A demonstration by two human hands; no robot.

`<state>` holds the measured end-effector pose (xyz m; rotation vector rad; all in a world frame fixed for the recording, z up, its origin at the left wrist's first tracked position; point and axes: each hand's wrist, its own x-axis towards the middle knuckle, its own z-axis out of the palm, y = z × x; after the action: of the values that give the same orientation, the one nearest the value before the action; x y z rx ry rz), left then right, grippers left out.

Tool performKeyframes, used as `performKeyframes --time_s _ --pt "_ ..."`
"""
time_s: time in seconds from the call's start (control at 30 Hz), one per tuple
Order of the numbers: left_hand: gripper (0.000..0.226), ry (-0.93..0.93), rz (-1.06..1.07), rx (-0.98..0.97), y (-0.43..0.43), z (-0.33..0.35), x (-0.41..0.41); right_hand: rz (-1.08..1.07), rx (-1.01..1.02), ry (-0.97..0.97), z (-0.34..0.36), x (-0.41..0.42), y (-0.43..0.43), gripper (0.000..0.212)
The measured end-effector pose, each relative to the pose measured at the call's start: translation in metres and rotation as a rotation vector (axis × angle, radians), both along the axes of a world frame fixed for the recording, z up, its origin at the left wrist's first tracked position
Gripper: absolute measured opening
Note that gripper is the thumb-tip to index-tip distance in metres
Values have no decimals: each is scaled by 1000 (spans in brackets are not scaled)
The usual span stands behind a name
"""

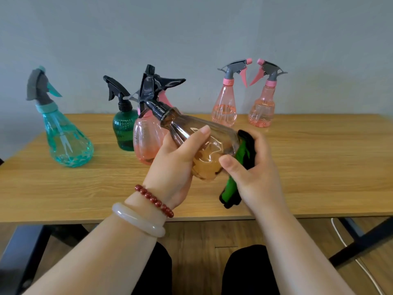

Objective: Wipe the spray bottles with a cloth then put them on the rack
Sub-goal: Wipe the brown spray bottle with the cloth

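My left hand point(176, 167) grips a clear brown spray bottle point(204, 143) with a black trigger head, tilted so the head points up and to the left above the wooden table point(319, 167). My right hand point(255, 173) holds a green and black cloth point(240, 165) against the bottle's base, thumb on the bottle's near side. On the table behind stand a teal bottle point(66, 141), a dark green bottle point(124, 128), a pink round bottle point(146, 141) partly hidden by the held one, and two slim pink bottles point(224, 111) point(261, 112).
A grey wall rises right behind the table's far edge. The near table edge runs just under my wrists, with black metal legs point(359, 239) and a white cable point(348, 250) on the wooden floor below. No rack is in view.
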<state>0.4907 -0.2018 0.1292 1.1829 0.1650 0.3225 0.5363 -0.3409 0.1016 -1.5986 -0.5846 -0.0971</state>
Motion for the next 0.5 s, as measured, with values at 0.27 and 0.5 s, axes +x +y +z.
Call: performKeyframes --time_s 0.27,0.5 --pt "58 85 60 617 15 -9 6 -210 -134 -101 10 16 -9 24" --pt "71 118 -14 752 26 -25 21 -281 -267 -181 -1 37 -6 26"
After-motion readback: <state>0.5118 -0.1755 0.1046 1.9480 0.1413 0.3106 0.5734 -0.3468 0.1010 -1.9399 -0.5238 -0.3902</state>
